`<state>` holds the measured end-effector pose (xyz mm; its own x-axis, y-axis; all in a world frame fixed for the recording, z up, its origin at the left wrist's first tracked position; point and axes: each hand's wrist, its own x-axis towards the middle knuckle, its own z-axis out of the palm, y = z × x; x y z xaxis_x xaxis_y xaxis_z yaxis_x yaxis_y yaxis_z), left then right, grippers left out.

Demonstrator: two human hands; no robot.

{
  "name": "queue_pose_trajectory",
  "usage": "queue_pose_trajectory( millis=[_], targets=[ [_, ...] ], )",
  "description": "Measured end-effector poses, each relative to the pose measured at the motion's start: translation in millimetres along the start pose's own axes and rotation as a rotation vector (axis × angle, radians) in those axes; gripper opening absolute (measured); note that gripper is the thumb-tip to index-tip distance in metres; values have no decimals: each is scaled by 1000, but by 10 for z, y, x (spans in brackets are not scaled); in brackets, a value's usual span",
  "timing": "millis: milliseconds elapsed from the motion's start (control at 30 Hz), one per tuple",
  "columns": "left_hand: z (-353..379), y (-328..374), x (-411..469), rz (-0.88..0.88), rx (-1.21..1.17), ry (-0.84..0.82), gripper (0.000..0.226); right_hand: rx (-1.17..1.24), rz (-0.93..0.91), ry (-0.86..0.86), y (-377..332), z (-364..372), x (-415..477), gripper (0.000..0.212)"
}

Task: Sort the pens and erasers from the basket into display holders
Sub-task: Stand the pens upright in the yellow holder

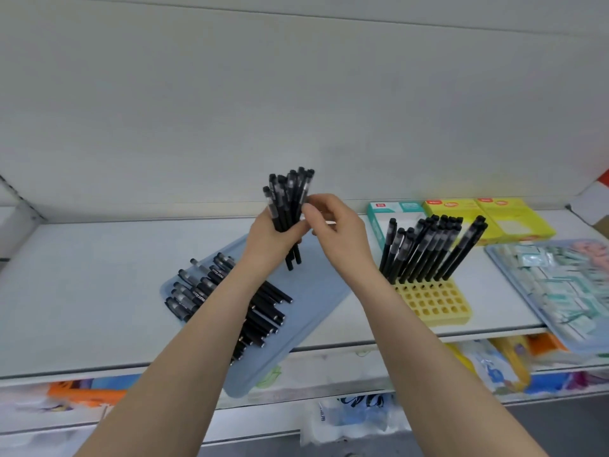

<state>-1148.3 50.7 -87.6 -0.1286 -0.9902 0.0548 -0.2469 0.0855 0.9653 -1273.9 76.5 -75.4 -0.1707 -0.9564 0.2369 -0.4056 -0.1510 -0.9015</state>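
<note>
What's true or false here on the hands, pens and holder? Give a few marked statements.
1. The left hand grips a bundle of black pens. True.
2. The right hand hangs idle at the person's side. False: it is raised, with its fingertips pinching at the bundle.
3. The yellow holder is full. False: the standing pens fill only its back rows, and the front holes are empty.
4. On the blue tray lie loose pens. True.
</note>
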Motion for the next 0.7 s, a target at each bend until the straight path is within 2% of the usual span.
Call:
queue_pose_trajectory(
  millis=[100, 167, 267, 367, 467, 567, 633, 700],
  targets=[
    [-34, 143, -242, 40, -17, -118, 16, 45, 21, 22, -127, -65, -47, 9],
    [-39, 182, -387, 30, -114, -145, 8, 17, 34, 5, -186, -116, -114, 17],
    [11, 153, -565, -103, -406, -167, 13, -37, 57, -8, -246, -215, -226, 25],
    [119, 142, -692, -212, -586, -85, 11, -55, 5, 76, -334, -385, -394, 21],
    [211, 153, -764, -197, -490, -12, 11, -22, -80, 253, -401, -699, -589, 20],
    [294, 180, -810, -156, -422, -37, 24, -81, -101, 393, -288, -1128, -730, 14],
    [372, 204, -848, -133, -417, -50, 33, -172, -73, 420, -123, -1354, -811, 10],
    [466, 230, -891, -127, -436, -50, 32, -267, -27, 383, 61, -1471, -881, 14]
  ],
)
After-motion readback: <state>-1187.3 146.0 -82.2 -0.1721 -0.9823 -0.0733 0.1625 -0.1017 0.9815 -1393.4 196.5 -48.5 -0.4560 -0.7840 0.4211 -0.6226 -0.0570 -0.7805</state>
